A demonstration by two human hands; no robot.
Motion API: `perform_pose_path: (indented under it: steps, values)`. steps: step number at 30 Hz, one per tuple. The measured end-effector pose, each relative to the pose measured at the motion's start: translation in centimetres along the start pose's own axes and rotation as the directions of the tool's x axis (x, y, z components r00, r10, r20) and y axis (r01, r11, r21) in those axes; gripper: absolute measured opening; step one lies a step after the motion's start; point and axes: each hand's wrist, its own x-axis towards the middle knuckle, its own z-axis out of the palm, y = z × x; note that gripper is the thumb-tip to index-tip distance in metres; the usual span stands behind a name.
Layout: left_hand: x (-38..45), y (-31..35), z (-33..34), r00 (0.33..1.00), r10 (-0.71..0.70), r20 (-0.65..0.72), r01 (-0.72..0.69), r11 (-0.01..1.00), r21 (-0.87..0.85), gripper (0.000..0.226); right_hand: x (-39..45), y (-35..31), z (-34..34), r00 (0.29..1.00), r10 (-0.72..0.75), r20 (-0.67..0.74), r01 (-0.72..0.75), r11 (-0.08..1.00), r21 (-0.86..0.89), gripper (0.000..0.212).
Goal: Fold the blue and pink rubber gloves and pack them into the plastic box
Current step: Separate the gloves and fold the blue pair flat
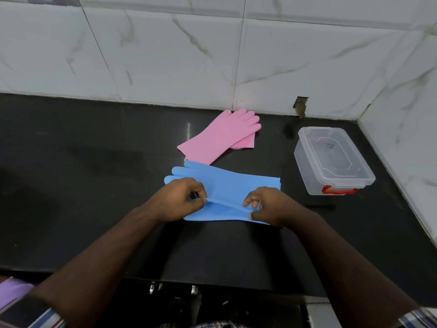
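The blue rubber gloves [238, 185] lie flat on the black counter, fingers pointing left, cuffs to the right. My left hand [179, 200] pinches their near edge at the left, and my right hand [267, 205] pinches the same edge at the right; that edge is lifted slightly off the counter. The pink rubber gloves [222, 137] lie stacked behind the blue ones, fingers toward the wall. The clear plastic box [331, 159] with its lid on and a red latch stands to the right of both pairs.
The black counter [82, 162] runs left and right and ends at a marble-tiled wall behind and on the right. Its front edge lies close below my forearms.
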Motion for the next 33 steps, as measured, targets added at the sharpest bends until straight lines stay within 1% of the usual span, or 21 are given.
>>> perform_pose_path:
  steps: [1, 3, 5, 7, 8, 9, 11, 12, 13, 15, 16, 17, 19, 21, 22, 24, 25, 27, 29, 31, 33]
  values:
    - [0.0, 0.0, 0.1, 1.000, -0.003, 0.004, 0.003, 1.000, -0.017, 0.008, -0.1, 0.1, 0.2, 1.000, 0.021, -0.020, -0.021, 1.000, 0.000, 0.025]
    - [-0.2, 0.0, 0.2, 1.000, -0.005, 0.001, 0.005, 0.999, -0.040, 0.008, -0.5, 0.1, 0.4, 0.989, 0.033, -0.143, -0.034, 0.999, 0.000, 0.027]
    - [-0.4, 0.1, 0.2, 1.000, -0.015, -0.009, 0.015, 0.998, -0.064, 0.008, -1.0, 0.0, 0.1, 0.946, -0.043, -0.321, 0.022, 0.997, -0.070, 0.025]
    - [-0.7, 0.4, 0.1, 1.000, -0.025, 0.000, 0.025, 0.997, -0.075, 0.008, -1.5, -0.3, -0.3, 0.906, -0.112, -0.409, 0.077, 0.992, -0.100, 0.021]
    - [-0.8, 0.7, 0.1, 1.000, -0.021, 0.021, 0.023, 0.997, -0.071, 0.007, -1.6, -0.4, -0.4, 0.919, -0.108, -0.380, 0.079, 0.993, -0.091, 0.019]
    - [-0.8, 0.9, 0.1, 0.998, -0.020, 0.054, 0.024, 0.997, -0.068, 0.007, -1.7, -0.5, -0.6, 0.954, -0.078, -0.290, 0.056, 0.995, -0.084, 0.018]
    - [-0.8, 0.9, 0.2, 0.995, -0.058, 0.085, 0.066, 0.993, -0.097, 0.008, -1.5, -0.4, -0.5, 1.000, 0.018, -0.025, -0.021, 0.996, -0.091, 0.019]
    - [-0.8, 0.7, 0.3, 0.994, -0.100, 0.047, 0.105, 0.987, -0.122, 0.010, -1.4, -0.1, -0.3, 0.998, 0.050, 0.022, -0.049, 0.997, -0.064, 0.021]
    - [-0.7, 0.2, 0.4, 0.989, -0.142, -0.048, 0.135, 0.982, -0.130, 0.011, -1.2, 0.3, -0.2, 0.997, 0.070, -0.020, -0.070, 0.998, -0.006, 0.022]
    - [-0.5, -1.2, 0.3, 0.919, -0.209, -0.335, 0.192, 0.978, -0.085, 0.008, -0.9, 1.2, -0.2, 0.956, 0.154, -0.251, -0.125, 0.984, 0.126, 0.023]
    - [-0.4, -2.1, 0.2, 0.861, -0.252, -0.441, 0.246, 0.967, -0.072, 0.007, -0.7, 2.0, -0.3, 0.909, 0.224, -0.352, -0.169, 0.969, 0.181, 0.026]
    - [-0.4, -2.9, 0.0, 0.812, -0.330, -0.482, 0.335, 0.939, -0.078, 0.015, -0.4, 2.8, -0.5, 0.869, 0.292, -0.400, -0.224, 0.952, 0.209, 0.033]
    - [-0.1, -4.1, -0.4, 0.770, -0.522, -0.367, 0.528, 0.844, -0.092, 0.034, 0.2, 4.0, -0.9, 0.845, 0.395, -0.360, -0.356, 0.918, 0.174, 0.051]
    - [0.4, -4.3, -0.6, 0.762, -0.617, -0.198, 0.608, 0.786, -0.109, 0.035, 0.8, 4.6, -1.2, 0.858, 0.426, -0.288, -0.395, 0.904, 0.162, 0.061]
    - [0.5, -4.1, -0.6, 0.759, -0.633, -0.153, 0.611, 0.773, -0.171, 0.033, 1.1, 4.6, -1.4, 0.860, 0.427, -0.279, -0.387, 0.903, 0.187, 0.062]
    - [0.7, -3.7, -0.6, 0.737, -0.669, -0.092, 0.598, 0.710, -0.371, 0.030, 1.5, 4.5, -1.5, 0.861, 0.426, -0.278, -0.372, 0.900, 0.227, 0.057]
    - [0.8, -3.5, -0.7, 0.721, -0.692, -0.045, 0.590, 0.646, -0.485, 0.027, 1.6, 4.4, -1.5, 0.858, 0.434, -0.275, -0.376, 0.895, 0.240, 0.050]
    - [0.8, -3.5, -1.1, 0.717, -0.696, 0.045, 0.555, 0.530, -0.641, 0.024, 1.7, 4.3, -1.7, 0.855, 0.438, -0.278, -0.357, 0.886, 0.297, 0.026]
    - [1.0, -3.6, -1.7, 0.736, -0.676, 0.029, 0.504, 0.520, -0.689, 0.022, 1.7, 4.4, -1.7, 0.848, 0.408, -0.337, -0.279, 0.886, 0.371, 0.006]
    - [1.3, -4.0, -2.1, 0.747, -0.664, -0.045, 0.443, 0.546, -0.711, 0.020, 1.7, 4.5, -1.8, 0.827, 0.386, -0.409, -0.198, 0.881, 0.430, 0.005]
    - [1.4, -4.3, -2.3, 0.747, -0.658, -0.096, 0.434, 0.591, -0.680, 0.017, 1.8, 4.4, -1.8, 0.814, 0.392, -0.428, -0.213, 0.888, 0.408, 0.012]
